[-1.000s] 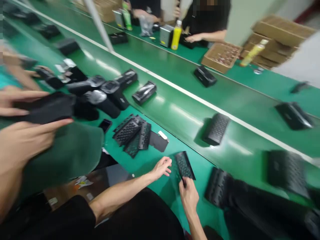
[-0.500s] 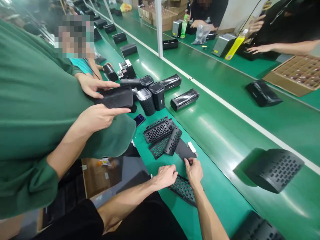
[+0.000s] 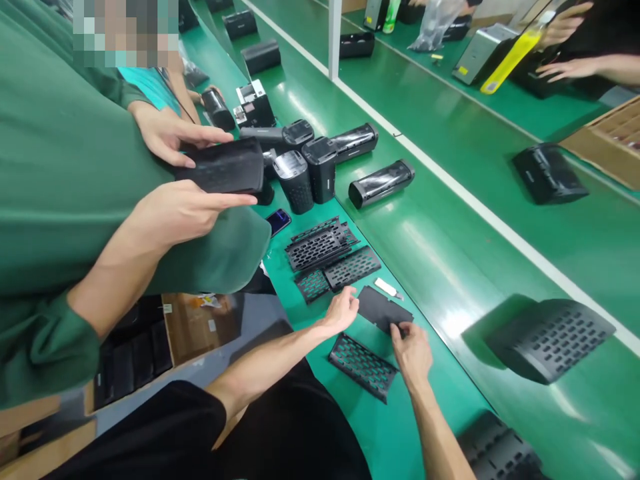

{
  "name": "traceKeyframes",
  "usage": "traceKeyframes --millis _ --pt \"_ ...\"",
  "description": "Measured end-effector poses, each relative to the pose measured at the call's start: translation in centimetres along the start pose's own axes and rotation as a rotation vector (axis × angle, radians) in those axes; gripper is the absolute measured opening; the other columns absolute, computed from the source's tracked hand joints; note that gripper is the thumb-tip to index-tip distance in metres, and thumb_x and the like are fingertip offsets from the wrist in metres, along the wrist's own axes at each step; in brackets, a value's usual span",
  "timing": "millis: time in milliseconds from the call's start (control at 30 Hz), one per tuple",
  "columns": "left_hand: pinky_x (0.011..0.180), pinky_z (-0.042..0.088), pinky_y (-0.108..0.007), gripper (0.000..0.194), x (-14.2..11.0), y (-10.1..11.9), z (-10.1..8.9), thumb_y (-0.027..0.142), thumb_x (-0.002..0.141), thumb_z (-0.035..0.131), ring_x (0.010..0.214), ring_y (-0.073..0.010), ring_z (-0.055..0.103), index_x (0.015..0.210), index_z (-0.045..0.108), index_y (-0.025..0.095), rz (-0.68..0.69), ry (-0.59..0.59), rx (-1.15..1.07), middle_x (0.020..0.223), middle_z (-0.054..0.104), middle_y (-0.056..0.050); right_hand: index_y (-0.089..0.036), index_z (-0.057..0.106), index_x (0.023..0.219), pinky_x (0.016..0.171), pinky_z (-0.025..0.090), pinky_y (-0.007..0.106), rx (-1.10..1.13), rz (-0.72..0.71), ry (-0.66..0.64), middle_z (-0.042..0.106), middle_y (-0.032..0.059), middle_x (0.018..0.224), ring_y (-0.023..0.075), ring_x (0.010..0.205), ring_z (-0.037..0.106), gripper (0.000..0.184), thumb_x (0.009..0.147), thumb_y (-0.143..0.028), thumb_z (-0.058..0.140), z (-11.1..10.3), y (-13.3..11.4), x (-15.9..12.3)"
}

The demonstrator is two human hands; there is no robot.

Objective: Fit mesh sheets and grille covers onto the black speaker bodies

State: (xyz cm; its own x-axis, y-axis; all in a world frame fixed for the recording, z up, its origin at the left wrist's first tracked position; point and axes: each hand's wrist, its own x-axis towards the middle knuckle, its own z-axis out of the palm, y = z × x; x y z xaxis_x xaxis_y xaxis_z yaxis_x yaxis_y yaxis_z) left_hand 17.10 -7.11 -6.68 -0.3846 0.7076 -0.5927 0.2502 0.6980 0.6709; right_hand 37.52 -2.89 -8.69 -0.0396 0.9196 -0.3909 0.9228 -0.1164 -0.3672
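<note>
A thin flat black sheet (image 3: pixel 384 309) with small notches along its edge lies just above the green table. My right hand (image 3: pixel 413 352) pinches its near right edge between thumb and fingers. At the sheet's left end is my left hand (image 3: pixel 342 311), its fingers curled close to the edge; what they hold, if anything, I cannot make out. Nearer to me lies a black perforated panel (image 3: pixel 363 368), curved at its edges. Beyond my hands more perforated panels (image 3: pixel 320 250) lie piled, one loose panel (image 3: pixel 354 267) in front of them.
A white tube-like item (image 3: pixel 387 288) lies beside the sheet. A phone (image 3: pixel 279 222) is farther off. Black speaker-like housings (image 3: pixel 293 180) stand at the back; another housing (image 3: pixel 553 340) rests on the conveyor to the right. At left a co-worker in green (image 3: pixel 125 220) holds a black housing (image 3: pixel 223 167).
The loose perforated panel now lies flat by the pile. The black sheet has come out toward me and right with my right hand. My left hand has moved forward to the sheet's left end.
</note>
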Motion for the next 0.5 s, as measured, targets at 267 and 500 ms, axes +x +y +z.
traceKeyframes --millis 267,500 --pt "0.093 0.052 -0.028 0.039 1.6 0.2 1.7 0.015 0.101 0.044 0.093 -0.0176 0.071 0.135 0.063 0.015 0.081 -0.023 -0.002 0.106 0.078 -0.005 -0.022 0.072 0.102 0.078 0.043 0.035 0.099 -0.051 -0.013 0.066 0.0095 0.107 0.0233 0.087 0.062 0.033 0.101 -0.046 0.049 3.9 -5.3 1.5" --pt "0.091 0.049 -0.029 0.027 3.0 0.9 1.7 0.027 0.102 0.053 0.088 -0.0179 0.069 0.119 0.07 0.014 0.08 -0.027 0.112 0.086 0.074 -0.004 -0.017 0.073 0.099 0.089 0.047 0.039 0.252 -0.086 0.006 0.069 0.0157 0.106 0.0287 0.098 0.064 0.043 0.096 -0.048 0.043 4.0 -2.9 2.0"
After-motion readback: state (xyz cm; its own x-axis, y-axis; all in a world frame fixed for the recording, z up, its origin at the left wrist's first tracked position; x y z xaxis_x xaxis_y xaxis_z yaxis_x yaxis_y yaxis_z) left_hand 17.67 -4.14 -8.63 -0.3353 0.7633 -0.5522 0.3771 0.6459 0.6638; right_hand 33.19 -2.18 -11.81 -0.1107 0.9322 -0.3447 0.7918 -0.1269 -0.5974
